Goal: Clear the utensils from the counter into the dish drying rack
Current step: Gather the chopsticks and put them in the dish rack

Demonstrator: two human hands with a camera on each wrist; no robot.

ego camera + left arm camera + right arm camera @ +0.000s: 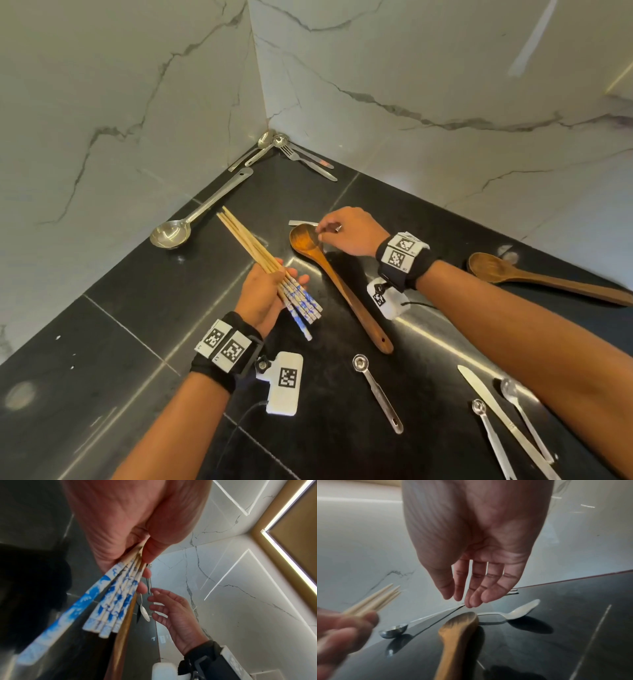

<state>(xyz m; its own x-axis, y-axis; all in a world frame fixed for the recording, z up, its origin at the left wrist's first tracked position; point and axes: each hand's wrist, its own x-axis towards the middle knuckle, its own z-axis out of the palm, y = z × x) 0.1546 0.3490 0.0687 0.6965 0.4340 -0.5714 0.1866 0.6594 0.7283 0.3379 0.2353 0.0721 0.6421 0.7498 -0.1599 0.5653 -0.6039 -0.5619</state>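
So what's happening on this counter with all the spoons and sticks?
A person is gathering utensils off a black counter. Their left hand grips a bundle of chopsticks with blue-patterned ends. Their right hand is open, fingers hanging just above the bowl of a wooden spoon and a small white spoon beside it, neither picked up yet. A steel ladle, a second wooden spoon, a knife and measuring spoons lie on the counter. No drying rack is in view.

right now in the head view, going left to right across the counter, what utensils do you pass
steel ladle → chopsticks held in the left hand → long wooden spoon under the right hand → measuring spoon → table knife → second wooden spoon
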